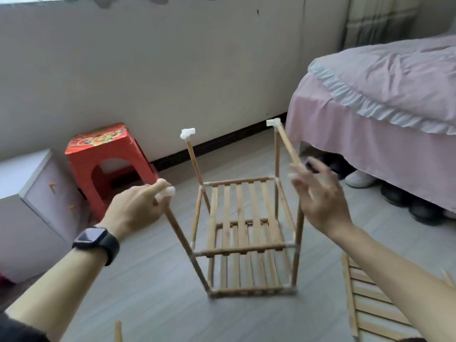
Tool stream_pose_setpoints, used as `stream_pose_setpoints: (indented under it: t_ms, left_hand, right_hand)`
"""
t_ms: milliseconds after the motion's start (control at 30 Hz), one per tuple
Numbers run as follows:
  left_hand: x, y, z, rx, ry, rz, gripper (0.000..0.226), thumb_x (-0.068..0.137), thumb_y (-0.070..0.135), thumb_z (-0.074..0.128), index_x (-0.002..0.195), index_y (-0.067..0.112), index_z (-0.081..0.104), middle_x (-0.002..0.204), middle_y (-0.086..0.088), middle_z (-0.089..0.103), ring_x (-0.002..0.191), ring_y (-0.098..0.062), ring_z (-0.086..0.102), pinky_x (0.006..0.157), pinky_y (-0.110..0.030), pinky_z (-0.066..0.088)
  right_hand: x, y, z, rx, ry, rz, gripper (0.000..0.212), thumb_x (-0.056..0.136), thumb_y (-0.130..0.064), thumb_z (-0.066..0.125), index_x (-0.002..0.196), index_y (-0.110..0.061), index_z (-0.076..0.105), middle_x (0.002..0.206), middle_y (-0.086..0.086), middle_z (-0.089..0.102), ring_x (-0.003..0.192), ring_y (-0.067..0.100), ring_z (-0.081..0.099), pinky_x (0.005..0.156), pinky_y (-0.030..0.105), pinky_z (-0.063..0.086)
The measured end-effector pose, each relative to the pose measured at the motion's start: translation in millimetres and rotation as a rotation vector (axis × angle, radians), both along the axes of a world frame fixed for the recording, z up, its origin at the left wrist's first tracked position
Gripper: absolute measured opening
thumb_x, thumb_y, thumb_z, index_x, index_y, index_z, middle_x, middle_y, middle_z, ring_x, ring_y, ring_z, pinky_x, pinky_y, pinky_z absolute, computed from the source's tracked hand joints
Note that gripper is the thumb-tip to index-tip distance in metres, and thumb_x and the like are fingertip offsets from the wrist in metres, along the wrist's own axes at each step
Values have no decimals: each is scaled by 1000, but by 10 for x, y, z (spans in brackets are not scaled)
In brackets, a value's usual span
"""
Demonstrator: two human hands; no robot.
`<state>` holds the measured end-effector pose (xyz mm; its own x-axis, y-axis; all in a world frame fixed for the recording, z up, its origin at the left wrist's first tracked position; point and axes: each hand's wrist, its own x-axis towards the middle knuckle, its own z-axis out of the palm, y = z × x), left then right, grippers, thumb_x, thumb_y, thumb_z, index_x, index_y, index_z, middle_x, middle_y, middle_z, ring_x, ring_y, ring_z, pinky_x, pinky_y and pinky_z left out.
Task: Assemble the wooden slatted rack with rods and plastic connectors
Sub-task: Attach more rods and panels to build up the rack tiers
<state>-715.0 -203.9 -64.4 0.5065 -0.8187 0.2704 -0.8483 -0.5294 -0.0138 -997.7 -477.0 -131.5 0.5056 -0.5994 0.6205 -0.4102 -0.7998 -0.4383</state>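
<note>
A two-tier wooden slatted rack stands upright on a grey floor. The left hand, with a smartwatch on its wrist, pinches the white plastic connector capping the rack's near-left upright. The right hand is blurred, fingers loosely spread at the near end of a top rod that runs from the rack's far-right corner connector; whether it holds the rod cannot be told. A loose slatted panel lies on the floor right of the rack. A red plastic stool stands left of the rack, a pink-covered bed to its right.
</note>
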Motion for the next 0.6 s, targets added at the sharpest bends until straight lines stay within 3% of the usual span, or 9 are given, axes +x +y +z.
stream_pose_setpoints:
  t_ms: [67, 133, 200, 300, 367, 467, 533, 600]
  left_hand:
    - [-328, -74, -45, -14, 20, -102, 30, 101, 42, 47, 129, 31, 50, 77, 10, 68, 59, -12, 62, 49, -30, 51]
    - [-698, -253, -59, -48, 96, -178, 41, 100, 39, 51, 139, 27, 47, 83, 9, 71, 63, -5, 65, 54, -24, 56]
    - [-1059, -454, -23, -74, 256, -291, 49, 101, 34, 54, 147, 26, 41, 98, 10, 74, 79, 0, 66, 68, -15, 54]
    - [-1283, -647, 73, -57, 462, -415, 60, 100, 27, 58, 154, 33, 31, 115, 15, 70, 100, 2, 63, 87, -19, 53]
    - [-1141, -653, 161, -102, 341, -407, 51, 100, 27, 57, 148, 34, 40, 117, 15, 68, 102, 1, 61, 91, -23, 54]
    - [-677, -470, 263, -132, -23, -151, 37, 98, 36, 55, 135, 31, 58, 128, 6, 63, 116, -14, 56, 95, -37, 51]
    - [-433, -253, 266, 24, -148, 112, 42, 97, 43, 51, 138, 33, 56, 139, 1, 56, 127, -23, 49, 99, -41, 46]
    - [-326, -61, 188, 112, -114, 259, 44, 97, 44, 47, 141, 42, 46, 146, -2, 48, 128, -27, 48, 96, -43, 46]
  right_hand:
    - [6, -78, -3, 248, 57, -222, 58, 99, -39, 55, 152, -40, 32, 160, 16, 22, 139, 44, 31, 107, 60, 38]
    - [59, -26, 19, 370, 82, -239, 72, 97, -39, 59, 158, -33, 21, 164, 15, 15, 145, 41, 21, 112, 58, 29]
    - [122, 140, 81, 389, 16, -110, 68, 100, -44, 55, 158, -23, 27, 162, 11, 24, 146, 33, 21, 114, 48, 26]
    - [138, 418, 212, 363, -147, 113, 58, 101, -57, 37, 149, -24, 43, 149, 3, 45, 137, 17, 37, 111, 33, 29]
    - [90, 547, 283, 341, -178, 229, 61, 98, -66, 30, 145, -30, 45, 142, -1, 49, 128, 11, 47, 102, 29, 39]
    - [22, 592, 252, 287, -57, 287, 57, 98, -62, 47, 145, -30, 45, 144, -4, 45, 125, 9, 50, 99, 30, 44]
    - [25, 536, 152, 313, 35, 285, 53, 99, -48, 58, 146, -26, 46, 137, -5, 47, 121, 13, 55, 98, 36, 50]
    - [77, 450, 98, 400, 76, 275, 58, 99, -42, 60, 150, -23, 39, 134, -4, 45, 121, 17, 56, 99, 39, 51]
